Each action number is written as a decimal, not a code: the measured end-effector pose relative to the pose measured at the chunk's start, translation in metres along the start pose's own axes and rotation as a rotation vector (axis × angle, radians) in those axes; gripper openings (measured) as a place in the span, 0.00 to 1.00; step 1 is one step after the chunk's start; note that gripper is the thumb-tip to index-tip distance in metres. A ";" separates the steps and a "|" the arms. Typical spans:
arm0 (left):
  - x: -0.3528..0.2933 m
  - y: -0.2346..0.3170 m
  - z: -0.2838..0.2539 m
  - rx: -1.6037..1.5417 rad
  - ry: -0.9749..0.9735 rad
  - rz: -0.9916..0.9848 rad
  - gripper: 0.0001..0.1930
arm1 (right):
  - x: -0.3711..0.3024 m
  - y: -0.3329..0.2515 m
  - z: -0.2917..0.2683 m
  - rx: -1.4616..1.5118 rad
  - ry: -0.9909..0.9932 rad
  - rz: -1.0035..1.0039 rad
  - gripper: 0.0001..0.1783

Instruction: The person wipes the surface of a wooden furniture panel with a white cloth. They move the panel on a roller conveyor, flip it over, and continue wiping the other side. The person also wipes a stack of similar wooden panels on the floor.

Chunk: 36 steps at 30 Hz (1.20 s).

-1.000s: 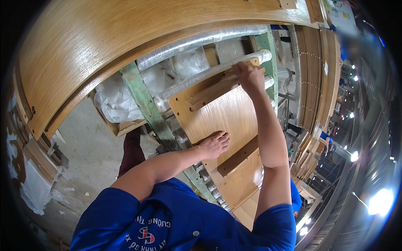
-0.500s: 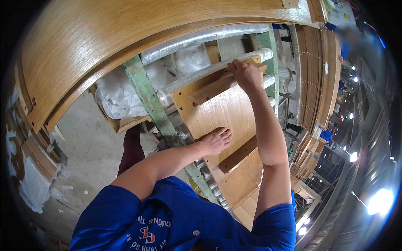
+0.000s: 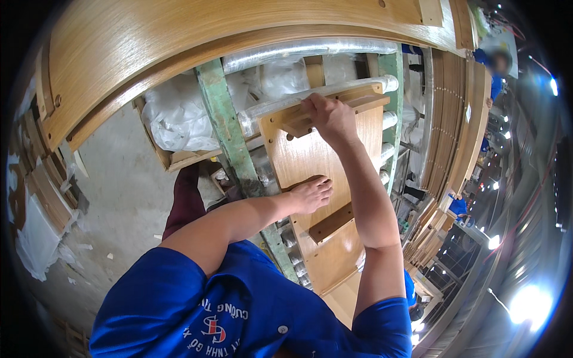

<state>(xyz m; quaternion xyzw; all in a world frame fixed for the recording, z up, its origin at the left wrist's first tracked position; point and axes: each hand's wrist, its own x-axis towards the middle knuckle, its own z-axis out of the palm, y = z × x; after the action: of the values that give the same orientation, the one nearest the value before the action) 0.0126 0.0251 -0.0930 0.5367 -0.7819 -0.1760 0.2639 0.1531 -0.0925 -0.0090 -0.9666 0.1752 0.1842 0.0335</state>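
Note:
A wooden panel (image 3: 322, 160) with a light, glossy grain lies on a roller conveyor with green side rails. My left hand (image 3: 311, 194) rests flat on the panel near its left edge, fingers stretched out. Along the far end runs a wooden strip (image 3: 365, 102). My right hand (image 3: 331, 119) is closed on this strip near its left end, and the hand hides part of it. A darker wooden crosspiece (image 3: 332, 223) sits across the panel, nearer to me than my left hand. Small round holes show near the panel's far left corner.
A large curved wooden panel (image 3: 179, 42) spans the far side. Beneath it, clear plastic wrap (image 3: 176, 122) fills a box beside the green rail (image 3: 225, 122). Stacked boards (image 3: 444, 119) stand to the right. Other people in blue work farther off to the right.
My right hand has moved left along the wooden strip, from its right part toward its left end. My left hand stays flat on the panel. The whole view has shifted slightly.

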 end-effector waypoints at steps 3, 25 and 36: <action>-0.001 0.000 0.002 -0.013 0.040 -0.009 0.18 | -0.004 -0.020 0.001 0.011 -0.005 -0.043 0.14; -0.013 0.004 -0.004 -0.039 0.229 -0.039 0.15 | -0.027 -0.063 0.008 0.040 0.196 -0.200 0.10; -0.183 0.014 -0.035 -0.531 0.054 -0.044 0.08 | -0.057 -0.080 0.039 0.095 0.516 -0.036 0.09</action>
<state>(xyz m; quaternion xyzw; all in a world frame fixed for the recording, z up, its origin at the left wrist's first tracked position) 0.0749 0.2011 -0.0982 0.4701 -0.6890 -0.3663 0.4125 0.1182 0.0065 -0.0244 -0.9819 0.1691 -0.0776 0.0365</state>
